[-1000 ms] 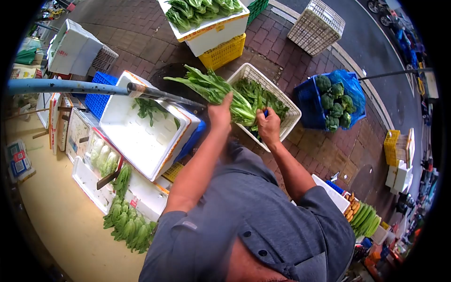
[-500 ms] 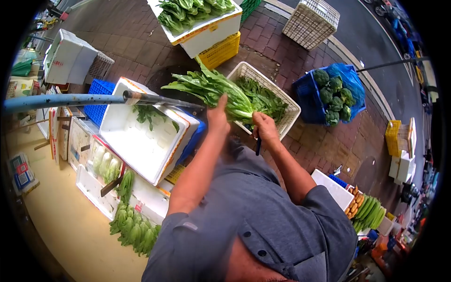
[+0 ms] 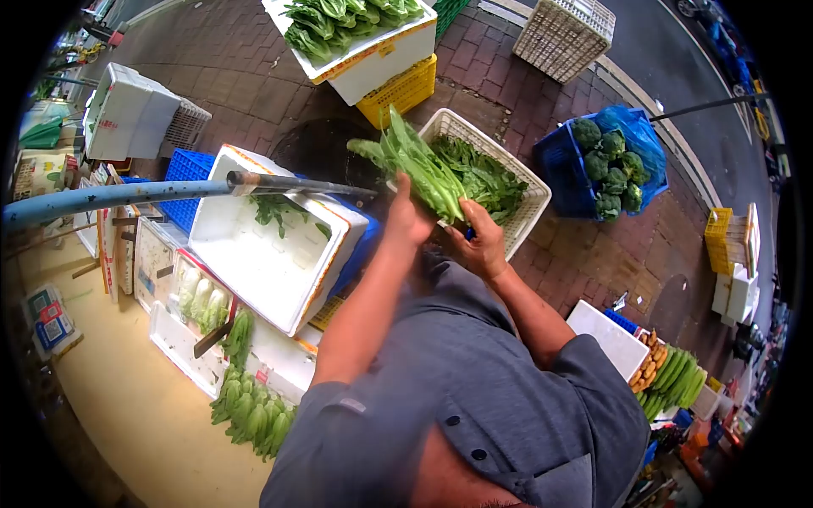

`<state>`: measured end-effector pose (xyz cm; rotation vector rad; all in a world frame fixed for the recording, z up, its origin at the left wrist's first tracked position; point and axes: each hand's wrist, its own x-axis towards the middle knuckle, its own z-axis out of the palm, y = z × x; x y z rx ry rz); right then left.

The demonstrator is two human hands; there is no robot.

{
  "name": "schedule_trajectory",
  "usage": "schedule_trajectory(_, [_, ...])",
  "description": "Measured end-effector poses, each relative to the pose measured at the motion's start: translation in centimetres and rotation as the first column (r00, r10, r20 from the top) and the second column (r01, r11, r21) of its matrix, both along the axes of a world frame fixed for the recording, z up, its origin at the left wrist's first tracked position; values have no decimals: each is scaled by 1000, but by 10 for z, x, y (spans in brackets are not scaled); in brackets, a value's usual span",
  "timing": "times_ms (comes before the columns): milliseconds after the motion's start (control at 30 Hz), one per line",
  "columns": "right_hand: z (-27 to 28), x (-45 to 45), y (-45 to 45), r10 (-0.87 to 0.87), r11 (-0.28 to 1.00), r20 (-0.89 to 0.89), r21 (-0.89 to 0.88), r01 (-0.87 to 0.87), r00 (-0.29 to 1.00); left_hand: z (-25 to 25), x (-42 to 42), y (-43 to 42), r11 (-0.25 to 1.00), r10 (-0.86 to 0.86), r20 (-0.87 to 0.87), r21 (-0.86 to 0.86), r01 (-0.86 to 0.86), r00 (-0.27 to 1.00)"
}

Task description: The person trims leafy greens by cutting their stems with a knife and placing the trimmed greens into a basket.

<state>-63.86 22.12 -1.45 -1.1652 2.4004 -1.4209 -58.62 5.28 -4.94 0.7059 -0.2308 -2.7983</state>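
My left hand (image 3: 410, 217) is closed around a bunch of leafy lettuce (image 3: 415, 165), its leaves pointing up and away and its pale stem ends toward me. At those stem ends my right hand (image 3: 481, 241) is closed, thumb on the stems. A small knife (image 3: 469, 232) with a dark blue handle is in that hand, mostly hidden by the fingers. Just beyond both hands stands a white plastic crate (image 3: 532, 222) holding more leafy greens (image 3: 487, 178).
Left of my arms is a white foam box (image 3: 254, 254) with a few leaves; a blue pole (image 3: 118, 196) reaches over it. Stacked boxes with lettuce (image 3: 351, 24) stand ahead. Right are a blue crate of broccoli (image 3: 611, 169) and cucumbers (image 3: 673, 377). Lettuces (image 3: 250, 415) lie on the table.
The lettuce has swung from lying leftward to pointing more upright and away. My right hand has turned, so the knife handle no longer hangs below it. The view has shifted slightly.
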Motion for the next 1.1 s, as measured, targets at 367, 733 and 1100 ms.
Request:
schedule_trajectory(367, [16, 6, -3, -45, 977, 864, -66, 201, 501, 27, 2, -14, 992, -115, -197, 28, 123, 974])
schedule_trajectory(733, [1, 12, -14, -46, 964, 944, -44, 263, 327, 31, 9, -18, 997, -74, -192, -6, 74, 979])
schedule_trajectory(1100, [1, 14, -24, 231, 680, 965, -68, 730, -126, 19, 4, -17, 987, 98, -119, 140, -81, 988])
